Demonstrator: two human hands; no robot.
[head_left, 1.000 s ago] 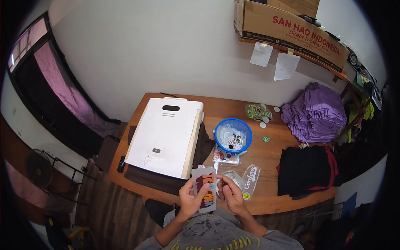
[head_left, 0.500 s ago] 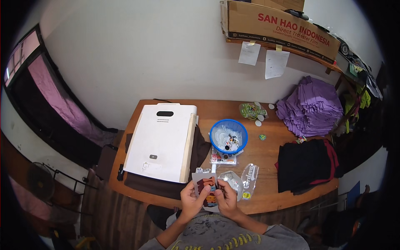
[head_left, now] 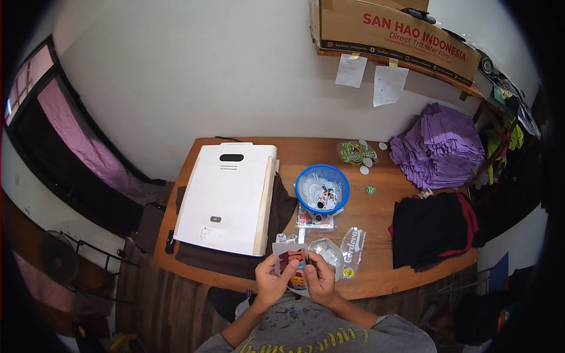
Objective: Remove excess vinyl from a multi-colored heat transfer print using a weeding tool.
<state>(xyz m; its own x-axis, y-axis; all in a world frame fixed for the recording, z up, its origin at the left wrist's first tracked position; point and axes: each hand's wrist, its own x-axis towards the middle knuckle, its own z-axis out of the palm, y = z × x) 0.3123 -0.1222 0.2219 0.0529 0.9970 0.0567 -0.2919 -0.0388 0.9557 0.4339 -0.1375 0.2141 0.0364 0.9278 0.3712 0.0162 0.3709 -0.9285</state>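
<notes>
Both hands hold a small printed film sheet point(head_left: 298, 253) close to my body, above the table's near edge. It has a pale border and a brown, orange and blue design. My left hand point(head_left: 271, 283) pinches its left side, thumb lying across the print. On the right side, my right hand point(head_left: 321, 283) grips it between thumb and bent fingers. The fingers cover part of the design. Just beyond my right hand lie a clear round film piece point(head_left: 327, 252) and a clear film with white lettering point(head_left: 353, 247).
A large white flat-topped device point(head_left: 226, 194) rests over brown cloth point(head_left: 283, 209) on the left. Beyond my hands stands a blue basket point(head_left: 302, 176) holding film cutouts. Folded dark garments point(head_left: 426, 229) and a purple fabric stack point(head_left: 438, 150) occupy the right. A shelf bears a cardboard box point(head_left: 341, 29).
The table and wall things appear slightly higher in the picture. Both hands keep hold of the film sheet in nearly the same spot.
</notes>
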